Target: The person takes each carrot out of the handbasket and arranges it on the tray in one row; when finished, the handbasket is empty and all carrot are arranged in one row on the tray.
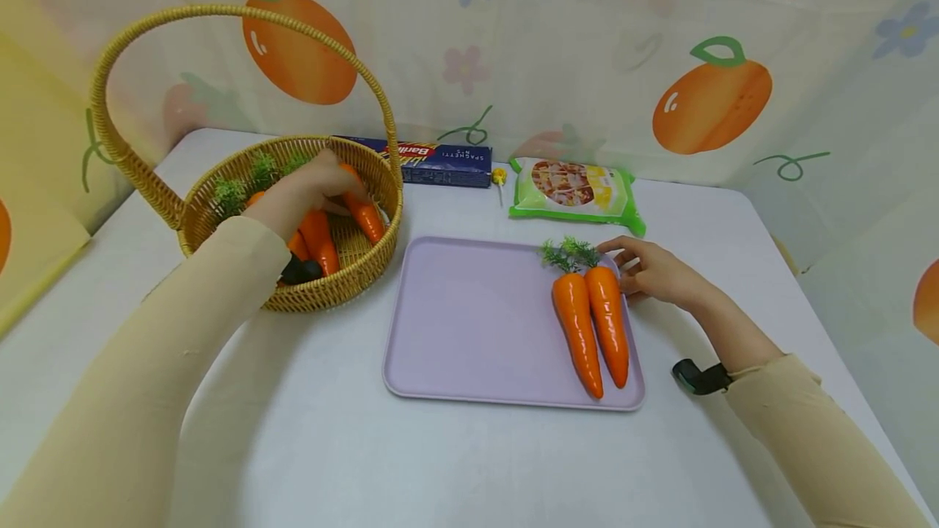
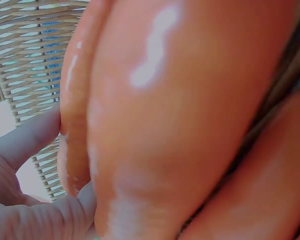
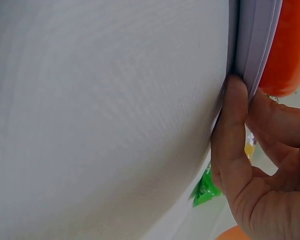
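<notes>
Inside the wicker basket (image 1: 352,285), my left hand (image 1: 320,184) pinches an orange carrot (image 1: 364,214) between thumb and fingers. The left wrist view shows this carrot (image 2: 76,115) beside a larger, nearer carrot (image 2: 169,120). Other carrots with leafy green tops lie in the basket, partly hidden by the hand and sleeve. Two carrots (image 1: 577,328) lie side by side along the right of the lilac tray (image 1: 469,316), leaves toward the back. My right hand (image 1: 656,271) holds the tray's right edge near its far corner; in the right wrist view, thumb and fingers pinch the rim (image 3: 254,50).
Behind the tray are a blue Barilla spaghetti box (image 1: 447,165), a small yellow item on a stick (image 1: 500,177) and a green-edged food packet (image 1: 575,190). The basket's tall handle (image 1: 242,11) arches above the left arm. A printed curtain (image 1: 543,39) hangs behind the white table (image 1: 440,463).
</notes>
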`<state>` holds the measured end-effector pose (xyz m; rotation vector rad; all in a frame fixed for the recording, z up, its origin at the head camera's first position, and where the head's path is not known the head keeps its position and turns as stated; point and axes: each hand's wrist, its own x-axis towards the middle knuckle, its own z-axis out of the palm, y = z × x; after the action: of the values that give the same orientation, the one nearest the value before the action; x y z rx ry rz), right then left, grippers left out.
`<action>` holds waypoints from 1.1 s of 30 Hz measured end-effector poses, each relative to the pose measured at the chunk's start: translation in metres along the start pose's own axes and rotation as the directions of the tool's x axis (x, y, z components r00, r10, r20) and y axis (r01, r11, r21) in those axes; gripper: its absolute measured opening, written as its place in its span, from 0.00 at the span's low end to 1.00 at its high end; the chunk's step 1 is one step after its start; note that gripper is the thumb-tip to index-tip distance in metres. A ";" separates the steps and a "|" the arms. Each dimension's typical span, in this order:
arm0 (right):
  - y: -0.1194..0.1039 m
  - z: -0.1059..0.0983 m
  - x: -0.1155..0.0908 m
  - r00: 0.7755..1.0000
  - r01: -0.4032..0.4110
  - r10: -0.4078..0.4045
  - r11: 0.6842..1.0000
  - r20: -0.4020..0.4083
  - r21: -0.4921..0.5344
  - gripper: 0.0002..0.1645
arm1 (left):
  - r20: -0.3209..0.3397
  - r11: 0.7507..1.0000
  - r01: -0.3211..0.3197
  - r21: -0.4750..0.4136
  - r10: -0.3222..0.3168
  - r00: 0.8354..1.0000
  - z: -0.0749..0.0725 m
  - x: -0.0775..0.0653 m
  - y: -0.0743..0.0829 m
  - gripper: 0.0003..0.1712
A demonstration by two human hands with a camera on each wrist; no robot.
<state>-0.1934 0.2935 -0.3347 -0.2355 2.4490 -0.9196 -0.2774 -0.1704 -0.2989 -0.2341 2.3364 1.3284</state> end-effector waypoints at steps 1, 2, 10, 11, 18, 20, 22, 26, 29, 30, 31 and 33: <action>0.000 0.000 0.000 1.000 0.001 -0.001 1.000 -0.001 0.000 0.35 | 0.003 1.000 0.005 -0.011 -0.005 1.000 -0.001 0.000 0.000 0.28; 0.000 0.000 0.000 1.000 0.001 -0.001 1.000 -0.001 0.000 0.34 | 0.006 0.999 0.010 -0.031 -0.010 1.000 -0.001 0.001 -0.001 0.27; 0.000 0.000 0.000 1.000 0.010 -0.010 1.000 -0.005 0.004 0.34 | 0.060 0.971 0.065 -0.232 -0.053 0.997 -0.009 0.007 -0.003 0.41; 0.000 0.000 0.000 1.000 0.010 -0.010 1.000 -0.004 0.005 0.34 | 0.067 0.964 0.069 -0.257 -0.054 0.996 -0.010 0.007 -0.003 0.40; -0.002 0.000 -0.001 1.000 0.004 -0.004 1.000 -0.003 0.002 0.34 | 0.101 0.929 0.094 -0.357 -0.062 0.993 -0.014 0.008 -0.004 0.31; -0.002 0.000 -0.001 1.000 0.003 -0.003 1.000 -0.003 0.002 0.34 | 0.104 0.929 0.090 -0.360 -0.056 0.993 -0.015 0.008 -0.004 0.31; -0.001 0.001 -0.001 1.000 0.003 -0.003 1.000 -0.005 0.001 0.35 | 0.109 0.928 0.086 -0.363 -0.050 0.993 -0.015 0.008 -0.004 0.32; -0.001 0.001 -0.001 1.000 0.009 -0.009 1.000 -0.009 0.000 0.34 | 0.129 0.932 0.067 -0.356 -0.023 0.991 -0.018 0.006 -0.003 0.35; 0.000 0.001 -0.001 1.000 0.014 -0.014 1.000 -0.010 -0.003 0.34 | 0.149 0.931 0.052 -0.362 0.003 0.989 -0.021 0.003 0.000 0.39; 0.000 0.001 -0.001 1.000 0.014 -0.014 1.000 -0.011 -0.004 0.34 | 0.155 0.927 0.050 -0.373 0.008 0.988 -0.023 0.002 0.001 0.40; 0.000 0.001 -0.001 1.000 0.013 -0.013 1.000 -0.011 -0.005 0.34 | 0.156 0.922 0.048 -0.383 0.014 0.988 -0.025 0.001 0.002 0.41; -0.001 0.000 -0.001 1.000 0.013 -0.013 1.000 -0.012 -0.008 0.34 | 0.151 0.915 0.029 -0.402 0.035 0.988 -0.029 -0.003 0.006 0.41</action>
<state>-0.1926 0.2932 -0.3342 -0.2500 2.4656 -0.9192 -0.2854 -0.1924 -0.2803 -0.2424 1.9159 1.7576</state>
